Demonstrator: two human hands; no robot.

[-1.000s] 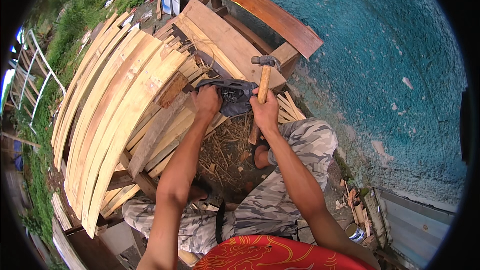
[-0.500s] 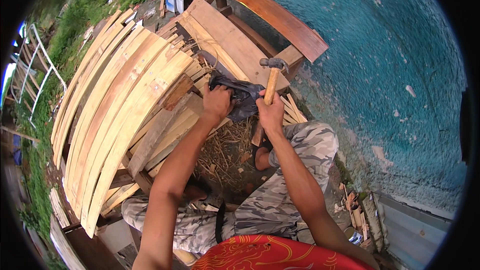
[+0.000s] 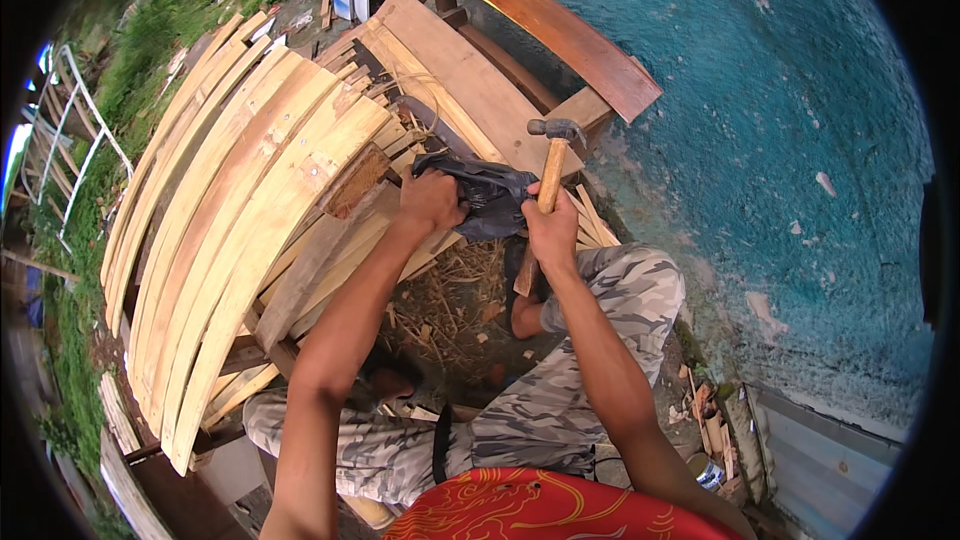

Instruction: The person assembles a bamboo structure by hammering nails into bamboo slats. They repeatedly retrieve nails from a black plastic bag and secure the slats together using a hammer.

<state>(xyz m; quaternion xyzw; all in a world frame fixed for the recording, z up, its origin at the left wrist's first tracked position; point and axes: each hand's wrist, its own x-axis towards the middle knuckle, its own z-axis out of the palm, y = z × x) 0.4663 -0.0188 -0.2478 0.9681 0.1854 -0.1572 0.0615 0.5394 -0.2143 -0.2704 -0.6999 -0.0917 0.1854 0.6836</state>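
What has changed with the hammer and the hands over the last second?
The right hand has lifted the hammer a little and tipped it more upright, so its metal head now stands higher above the dark bag. The left hand has shifted slightly but keeps pressing on the bag against the wood. Nothing was picked up or let go. The curved planks and the wooden bench lie as before.

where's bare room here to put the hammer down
The flat pale wooden bench seat above the dark plastic bag is bare. Crowded: stacked curved wooden slats on the left, and twig-littered ground between the knees. Right hand grips the wooden-handled hammer.
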